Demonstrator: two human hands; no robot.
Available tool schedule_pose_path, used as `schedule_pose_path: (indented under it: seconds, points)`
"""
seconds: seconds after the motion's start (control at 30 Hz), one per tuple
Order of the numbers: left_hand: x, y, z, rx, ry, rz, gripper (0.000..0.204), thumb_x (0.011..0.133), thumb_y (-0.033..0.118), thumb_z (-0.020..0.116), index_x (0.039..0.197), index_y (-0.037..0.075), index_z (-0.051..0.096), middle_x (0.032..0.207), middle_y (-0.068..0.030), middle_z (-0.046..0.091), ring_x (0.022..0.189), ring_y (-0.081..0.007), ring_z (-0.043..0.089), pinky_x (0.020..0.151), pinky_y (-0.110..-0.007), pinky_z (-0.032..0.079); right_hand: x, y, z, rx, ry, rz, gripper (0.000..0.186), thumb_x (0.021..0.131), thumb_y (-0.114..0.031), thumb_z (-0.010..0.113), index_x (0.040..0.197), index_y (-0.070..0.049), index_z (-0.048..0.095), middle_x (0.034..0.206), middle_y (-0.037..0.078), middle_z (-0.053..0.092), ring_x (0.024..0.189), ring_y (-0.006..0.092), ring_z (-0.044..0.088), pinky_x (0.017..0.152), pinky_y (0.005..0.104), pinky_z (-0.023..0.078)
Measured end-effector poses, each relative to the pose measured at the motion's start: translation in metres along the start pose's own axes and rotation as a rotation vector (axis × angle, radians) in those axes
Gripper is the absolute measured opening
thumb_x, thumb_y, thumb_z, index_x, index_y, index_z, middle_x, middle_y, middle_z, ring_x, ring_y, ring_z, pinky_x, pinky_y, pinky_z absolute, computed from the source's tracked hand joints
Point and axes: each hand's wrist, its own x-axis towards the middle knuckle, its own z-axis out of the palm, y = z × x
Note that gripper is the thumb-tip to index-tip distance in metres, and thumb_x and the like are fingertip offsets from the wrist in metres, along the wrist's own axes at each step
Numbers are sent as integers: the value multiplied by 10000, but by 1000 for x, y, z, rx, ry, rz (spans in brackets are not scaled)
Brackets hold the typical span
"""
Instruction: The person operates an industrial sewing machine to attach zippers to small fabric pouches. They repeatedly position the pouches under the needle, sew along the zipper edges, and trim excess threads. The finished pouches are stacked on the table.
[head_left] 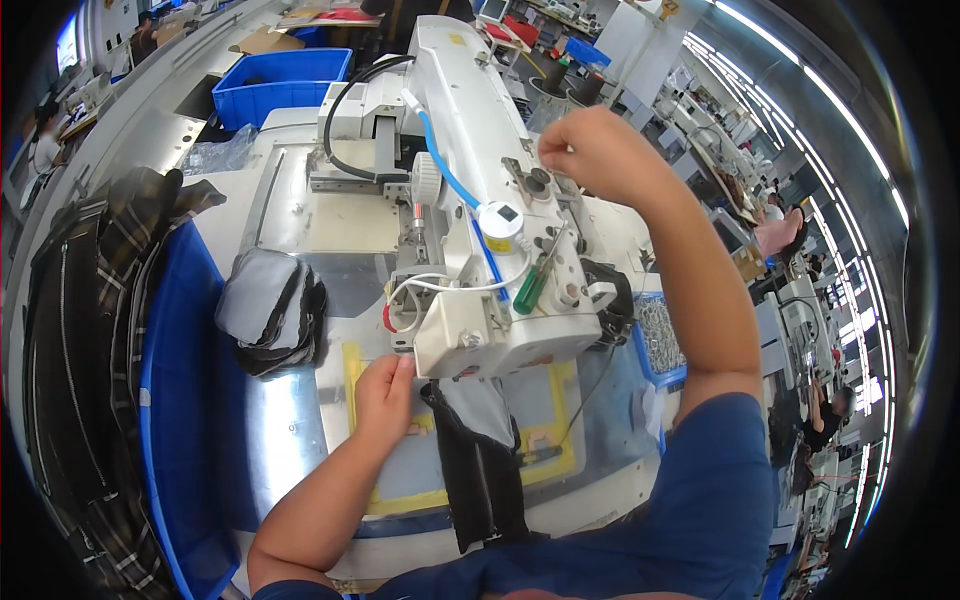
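At ten o'clock we see a blue crate (278,85), with a clear plastic bag (218,152) below it. Plaid cloth (85,330) drapes at nine o'clock. At three o'clock sits a blue tray of metal parts (660,340).

Short blue sleeves (715,470), bare forearms, no gloves.

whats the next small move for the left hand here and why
Probably nudge the dark fabric piece squarely under the sewing machine head. The left hand rests on the yellow frame beside it, while the right hand is raised at the machine's top.
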Motion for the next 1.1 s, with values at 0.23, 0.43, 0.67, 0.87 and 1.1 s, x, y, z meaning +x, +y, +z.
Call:
schedule_pose_path:
  seconds: [0.23, 0.43, 0.67, 0.87, 1.1]
  points:
    - [0, 0, -1, -48, 11, 3, 356, 1072, 250, 607, 838, -18, 604, 763, -161, 582, 724, -286, 570, 693, -414, 460, -13, -29, -3, -18, 27, -134, 111, 856, -99, 739, 861, 11, 734, 802, 186, 709, 758, 368, 686, 729, 433, 539]
    - [0, 0, 2, 27, 2, 10, 350, 1061, 243, 618, 827, -16, 599, 763, -173, 577, 725, -318, 566, 691, -434, 456, -25, 1, -6, -17, -8, 5, 99, 830, -90, 727, 838, 8, 732, 794, 190, 710, 731, 378, 684, 696, 444, 534]
    - [0, 2, 1, -48, 1, -39, 354, 1060, 244, 616, 825, -21, 606, 769, -179, 586, 732, -336, 579, 698, -440, 460, -5, -27, 11, -38, 152, -57, 127, 870, -117, 677, 819, -11, 727, 820, 194, 716, 834, 392, 713, 792, 473, 567]
    - [2, -1, 3, 24, 18, -4, 344, 1054, 244, 622, 835, -20, 621, 786, -179, 606, 725, -340, 583, 695, -441, 464, -22, -8, 4, 0, 12, -3, 118, 840, -110, 731, 821, 4, 708, 769, 177, 677, 745, 358, 670, 717, 436, 522]
    - [1, -3, 6, -26, 6, -31, 349, 1057, 257, 630, 846, -21, 628, 760, -160, 601, 715, -300, 585, 690, -427, 470, 4, -13, 14, -81, 118, -35, 123, 859, -111, 711, 820, 6, 699, 829, 191, 700, 825, 397, 686, 753, 483, 530]
